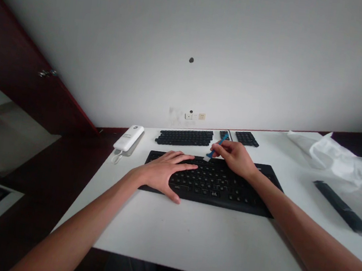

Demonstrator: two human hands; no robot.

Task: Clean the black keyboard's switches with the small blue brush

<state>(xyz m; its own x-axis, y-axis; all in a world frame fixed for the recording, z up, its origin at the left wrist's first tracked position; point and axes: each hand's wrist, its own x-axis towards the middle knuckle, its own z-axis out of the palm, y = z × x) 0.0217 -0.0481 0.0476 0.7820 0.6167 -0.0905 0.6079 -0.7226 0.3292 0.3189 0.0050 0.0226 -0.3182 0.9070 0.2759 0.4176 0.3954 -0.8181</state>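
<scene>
A black keyboard base lies across the white table, its keycaps off and the sockets showing. My left hand rests spread over its left part, fingers apart, thumb near the front edge. In my right hand is a small blue-handled brush, pinched between thumb and fingers. Its pale bristles touch or hover just over the keyboard's back edge; I cannot tell which. Behind the base, loose black keycaps sit in rows, with a smaller group and a number-pad group to their right.
A white power bank with a short cable lies at the table's left edge. On the right are a crumpled white plastic bag and a long dark strip. The wall behind holds sockets. A dark red door stands at left.
</scene>
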